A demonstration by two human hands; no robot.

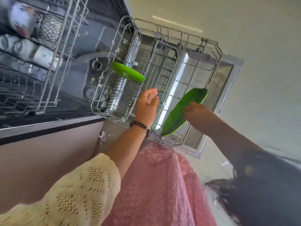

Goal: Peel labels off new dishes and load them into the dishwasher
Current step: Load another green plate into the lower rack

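Observation:
The view is tilted steeply. My right hand point(196, 114) grips a green plate point(180, 111) by its edge and holds it above the pulled-out lower dishwasher rack point(216, 51). A second green plate point(128, 71) stands on edge in the rack's tines further in. My left hand point(147, 106), with a bead bracelet on the wrist, hovers over the rack between the two plates, fingers relaxed and holding nothing.
The dishwasher door point(228, 82) lies open under the rack. The upper rack point(53, 51) sticks out at the left and holds white cups point(24, 46). Small paper scraps point(102, 136) lie near the rack's front corner. A pink skirt fills the foreground.

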